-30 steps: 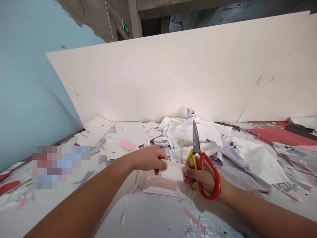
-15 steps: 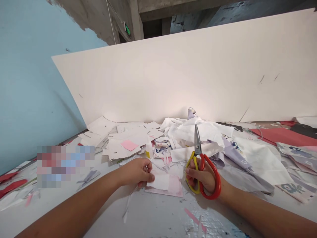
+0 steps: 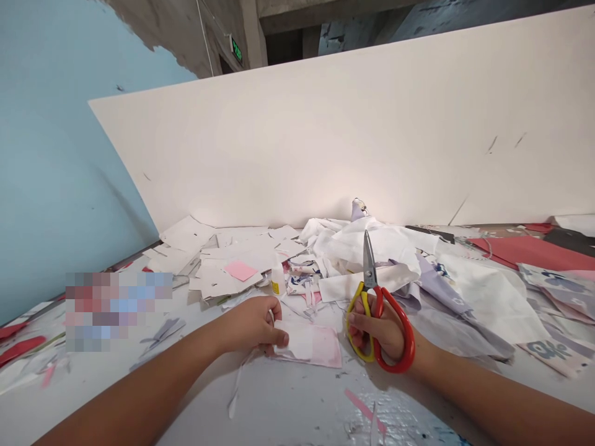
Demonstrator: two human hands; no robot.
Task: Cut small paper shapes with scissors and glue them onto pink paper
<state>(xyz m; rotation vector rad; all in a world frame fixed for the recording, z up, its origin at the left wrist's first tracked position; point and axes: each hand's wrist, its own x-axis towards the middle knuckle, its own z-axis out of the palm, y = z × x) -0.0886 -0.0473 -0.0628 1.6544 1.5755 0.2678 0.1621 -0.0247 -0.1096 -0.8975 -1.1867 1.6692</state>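
Observation:
My left hand point(image 3: 258, 325) pinches the left end of a small layered piece of white and pale pink fabric point(image 3: 325, 345), which lies on the table. A thin white strip point(image 3: 236, 387) trails on the tabletop below that hand. To the right, my right hand point(image 3: 379, 325) is wrapped round a pair of scissors point(image 3: 369, 272) with one yellow and one red handle. The blades point up and away from me and look closed. The scissors are apart from the fabric piece. A pink strip point(image 3: 360, 406) lies near the front.
White card pieces point(image 3: 232, 266) are piled at the back left, with a pink square point(image 3: 240, 271) on top. Near them stands a small white bottle point(image 3: 277, 277). Crumpled white cloth point(image 3: 372, 241) and lilac scraps fill the back right. A white board point(image 3: 325, 142) rises behind.
The thumb of my left hand and the white layer have shifted slightly on the pink piece. The scissors keep nearly the same place; the view has moved a little.

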